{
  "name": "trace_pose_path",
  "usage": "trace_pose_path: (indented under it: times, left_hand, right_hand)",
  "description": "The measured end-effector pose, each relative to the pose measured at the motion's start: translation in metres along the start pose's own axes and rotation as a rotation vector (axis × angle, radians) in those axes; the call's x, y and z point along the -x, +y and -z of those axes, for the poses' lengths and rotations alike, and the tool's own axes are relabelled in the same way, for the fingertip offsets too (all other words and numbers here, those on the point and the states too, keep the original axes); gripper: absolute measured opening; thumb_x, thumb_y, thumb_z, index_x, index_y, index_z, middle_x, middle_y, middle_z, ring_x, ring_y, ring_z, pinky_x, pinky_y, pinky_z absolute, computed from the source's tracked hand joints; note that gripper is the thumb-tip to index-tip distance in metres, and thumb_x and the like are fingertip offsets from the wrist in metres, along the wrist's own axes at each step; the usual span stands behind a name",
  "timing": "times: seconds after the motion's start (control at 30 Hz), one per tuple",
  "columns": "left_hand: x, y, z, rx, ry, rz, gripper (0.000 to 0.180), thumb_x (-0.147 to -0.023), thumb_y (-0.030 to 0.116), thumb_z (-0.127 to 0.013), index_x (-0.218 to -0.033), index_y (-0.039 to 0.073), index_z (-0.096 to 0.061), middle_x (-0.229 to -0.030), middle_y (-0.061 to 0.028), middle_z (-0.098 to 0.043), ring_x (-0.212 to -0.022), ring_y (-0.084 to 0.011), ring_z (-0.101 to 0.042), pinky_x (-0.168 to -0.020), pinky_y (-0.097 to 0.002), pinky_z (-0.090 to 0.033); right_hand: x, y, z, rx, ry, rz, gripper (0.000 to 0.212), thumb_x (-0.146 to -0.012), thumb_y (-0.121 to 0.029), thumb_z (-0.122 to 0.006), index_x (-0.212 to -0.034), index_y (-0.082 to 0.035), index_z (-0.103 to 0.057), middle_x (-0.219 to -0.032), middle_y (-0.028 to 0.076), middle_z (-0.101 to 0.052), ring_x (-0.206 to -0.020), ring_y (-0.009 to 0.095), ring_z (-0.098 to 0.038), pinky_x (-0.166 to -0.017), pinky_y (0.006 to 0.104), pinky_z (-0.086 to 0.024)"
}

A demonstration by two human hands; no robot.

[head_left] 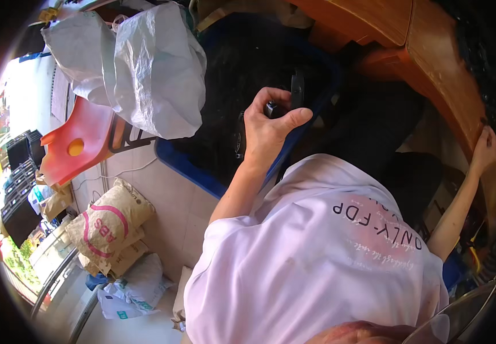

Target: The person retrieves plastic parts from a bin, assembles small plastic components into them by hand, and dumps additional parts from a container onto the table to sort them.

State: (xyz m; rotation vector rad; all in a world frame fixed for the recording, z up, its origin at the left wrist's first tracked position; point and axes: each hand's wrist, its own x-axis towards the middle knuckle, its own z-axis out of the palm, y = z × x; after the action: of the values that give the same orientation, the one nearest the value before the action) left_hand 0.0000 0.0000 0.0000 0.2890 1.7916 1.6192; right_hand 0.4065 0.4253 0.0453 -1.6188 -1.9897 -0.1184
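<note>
My left hand (271, 123) is over a large blue bin (193, 179) that holds dark, hard-to-separate parts. Its fingers curl round a small black plastic piece (297, 86), which sticks up between the fingertips and the thumb. A second dark bit shows inside the curled fingers. Far to the right, my right hand (485, 150) is at the edge of an orange-brown wooden table (443, 74), beside a heap of shiny black pieces (491, 97). Its fingertips are pressed together on something too small to make out.
White woven sacks (159, 69) hang over the bin's left side. Left of it are a red-pink plastic panel (76, 143) with a yellow round spot, a stuffed brown paper sack (113, 221) and a white plastic bag (136, 289) on the floor. Black stacked crates (21, 183) stand farther left.
</note>
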Motion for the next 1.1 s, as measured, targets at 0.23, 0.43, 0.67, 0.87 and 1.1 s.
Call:
trace_pose_path:
  times: [0.23, 0.43, 0.67, 0.87, 1.1]
  left_hand:
    - [-0.027, -0.085, 0.028, -0.175, -0.011, 0.068, 0.029, -0.068, 0.013, -0.088, -0.086, 0.006, -0.067, -0.078, -0.0031, -0.066, -0.073, -0.0150, -0.065, -0.069, -0.0274, -0.051]
    - [-0.077, -0.172, 0.076, -0.942, 0.085, 0.022, 0.033, -0.073, 0.023, -0.081, -0.102, 0.011, -0.075, -0.096, -0.0175, -0.072, -0.095, -0.0385, -0.069, -0.082, -0.0482, -0.054]
    - [-0.185, -0.195, 0.049, -0.979, 0.268, -0.292, 0.032, -0.082, 0.022, -0.074, -0.113, 0.013, -0.072, -0.108, -0.0153, -0.070, -0.099, -0.0371, -0.069, -0.085, -0.0464, -0.055]
    - [-0.208, -0.208, 0.030, -1.214, 0.154, -0.255, 0.042, -0.081, 0.018, -0.074, -0.121, 0.011, -0.068, -0.105, -0.0155, -0.072, -0.097, -0.0363, -0.070, -0.082, -0.0466, -0.056]
    - [-0.138, -0.149, 0.028, 0.349, 0.014, 0.263, 0.052, -0.083, 0.016, -0.081, -0.130, 0.005, -0.060, -0.111, -0.0142, -0.074, -0.095, -0.0222, -0.071, -0.077, -0.0340, -0.055]
  right_hand:
    - [-0.010, 0.022, -0.002, -0.031, -0.006, 0.058, 0.034, -0.096, -0.033, -0.065, -0.117, -0.008, -0.075, -0.115, 0.010, -0.075, -0.106, 0.023, -0.070, -0.094, 0.0321, -0.052]
    - [-0.007, 0.016, 0.001, 0.053, -0.020, 0.036, 0.035, -0.097, -0.035, -0.064, -0.117, -0.007, -0.075, -0.113, 0.011, -0.075, -0.104, 0.025, -0.070, -0.093, 0.0330, -0.053]
    - [-0.008, 0.013, 0.003, 0.084, -0.038, 0.020, 0.034, -0.096, -0.035, -0.065, -0.115, -0.008, -0.075, -0.109, 0.010, -0.076, -0.098, 0.021, -0.071, -0.089, 0.0312, -0.053]
    - [-0.003, 0.005, 0.004, 0.092, -0.005, 0.020, 0.033, -0.096, -0.034, -0.066, -0.115, -0.008, -0.076, -0.111, 0.009, -0.076, -0.100, 0.020, -0.071, -0.090, 0.0311, -0.053]
    - [-0.008, 0.021, 0.008, 0.022, -0.027, -0.001, 0.036, -0.095, -0.036, -0.066, -0.117, -0.008, -0.075, -0.113, 0.008, -0.075, -0.104, 0.021, -0.070, -0.093, 0.0316, -0.052]
